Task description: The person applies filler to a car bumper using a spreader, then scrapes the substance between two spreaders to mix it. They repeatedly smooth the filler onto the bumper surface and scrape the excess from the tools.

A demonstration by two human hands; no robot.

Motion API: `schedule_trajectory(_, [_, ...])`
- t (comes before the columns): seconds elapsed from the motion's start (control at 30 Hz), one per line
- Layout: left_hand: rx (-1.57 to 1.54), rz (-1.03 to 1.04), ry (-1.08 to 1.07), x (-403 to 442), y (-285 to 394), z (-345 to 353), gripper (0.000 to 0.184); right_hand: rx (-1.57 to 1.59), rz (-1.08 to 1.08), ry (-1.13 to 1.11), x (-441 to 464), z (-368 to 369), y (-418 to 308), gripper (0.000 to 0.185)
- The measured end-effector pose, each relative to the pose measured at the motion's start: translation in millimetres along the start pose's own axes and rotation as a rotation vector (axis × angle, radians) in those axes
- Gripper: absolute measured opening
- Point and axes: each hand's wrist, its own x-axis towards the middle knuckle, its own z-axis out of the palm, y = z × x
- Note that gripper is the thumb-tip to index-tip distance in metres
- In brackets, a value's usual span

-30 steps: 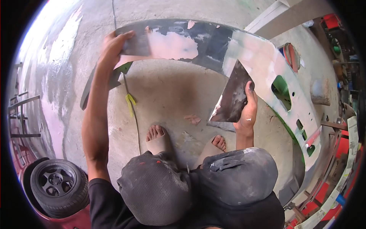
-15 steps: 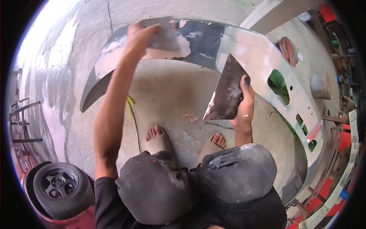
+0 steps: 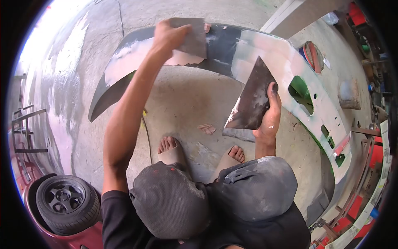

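Note:
A long curved car bumper [image 3: 265, 52] arches across the floor in front of me, dark grey with broad pinkish and whitish filler patches. My left hand [image 3: 168, 37] is closed on a flat grey putty spreader [image 3: 194, 39], which lies over the bumper's upper left part and hides the surface beneath. A small pink lump of filler [image 3: 207, 28] shows beside the spreader's right edge. My right hand [image 3: 268, 118] grips a dark, filler-smeared mixing board [image 3: 251, 99], tilted up on the near side of the bumper, thumb over its edge.
My sandalled feet [image 3: 170, 151] are on the concrete inside the bumper's curve, near pink scraps [image 3: 207, 128]. A wheel [image 3: 66, 203] stands lower left, with a metal frame [image 3: 29, 130] above it. A round tin [image 3: 311, 57] and a post [image 3: 290, 18] are beyond the bumper.
My left hand and the spreader have moved right along the bumper. My right hand has shifted slightly right with the mixing board.

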Motion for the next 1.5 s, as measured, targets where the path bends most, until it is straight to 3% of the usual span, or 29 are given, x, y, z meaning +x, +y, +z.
schedule_trajectory(0.1, [-0.277, -0.097, -0.040, -16.1, 8.6, -35.0, 0.030, 0.023, -0.061, 0.012, -4.7, -13.7, -10.3, 0.041])
schedule_trajectory(0.2, [-0.208, -0.077, -0.150, -7.8, 6.2, -21.2, 0.029, 0.018, -0.028, 0.069, -3.7, -20.0, -9.3, 0.040])
schedule_trajectory(0.33, [0.073, 0.073, -0.058, -12.0, 31.7, 47.8, 0.026, 0.026, -0.021, 0.042, -0.9, -13.4, -3.4, 0.040])
schedule_trajectory(0.53, [-0.265, -0.068, -0.126, -7.1, 22.4, 6.7, 0.017, 0.070, -0.069, 0.130, -7.8, -27.6, -20.5, 0.037])
schedule_trajectory(0.67, [0.009, -0.022, -0.243, -8.8, 38.0, 52.8, 0.040, -0.010, -0.013, 0.129, -5.6, -17.3, -12.6, 0.040])
schedule_trajectory(0.8, [-0.483, 0.071, -0.545, -48.7, 85.3, 60.1, 0.038, 0.057, -0.063, 0.155, -5.4, -22.9, -13.7, 0.041])
schedule_trajectory(0.9, [-0.074, 0.401, -0.373, -70.8, 86.9, 2.1, 0.032, 0.113, -0.163, 0.248, -11.1, -37.1, -27.5, 0.043])
schedule_trajectory(0.97, [0.004, 0.327, -0.512, -94.0, 71.3, -39.5, 0.025, 0.142, -0.181, 0.332, -13.3, -42.8, -38.3, 0.040])
schedule_trajectory(1.0, [0.023, 0.551, -0.675, -105.4, 48.3, -49.1, 0.020, 0.136, -0.191, 0.331, -13.1, -45.9, -39.7, 0.040])
schedule_trajectory(1.03, [0.307, 0.540, -0.891, -121.7, 40.9, -64.7, 0.018, 0.129, -0.194, 0.325, -12.9, -45.7, -39.8, 0.040])
schedule_trajectory(1.07, [0.368, 0.706, -0.963, -134.9, 14.2, -70.0, 0.017, 0.122, -0.191, 0.314, -13.5, -41.9, -37.5, 0.039])
schedule_trajectory(1.1, [0.398, 0.666, -0.962, -154.0, 7.3, -76.5, 0.021, 0.140, -0.180, 0.315, -13.0, -35.3, -34.3, 0.039])
schedule_trajectory(1.2, [0.202, 0.172, -0.532, -187.3, -4.1, -90.9, 0.025, 0.098, -0.116, 0.242, -11.1, -20.4, -22.0, 0.039])
schedule_trajectory(1.23, [0.134, 0.116, -0.502, -188.3, -9.3, -96.6, 0.027, 0.082, -0.100, 0.206, -11.0, -16.6, -19.1, 0.039])
schedule_trajectory(1.5, [-0.043, 0.072, -0.293, -169.9, -40.3, -90.1, 0.027, -0.097, -0.107, 0.147, -9.6, -10.3, -14.5, 0.043])
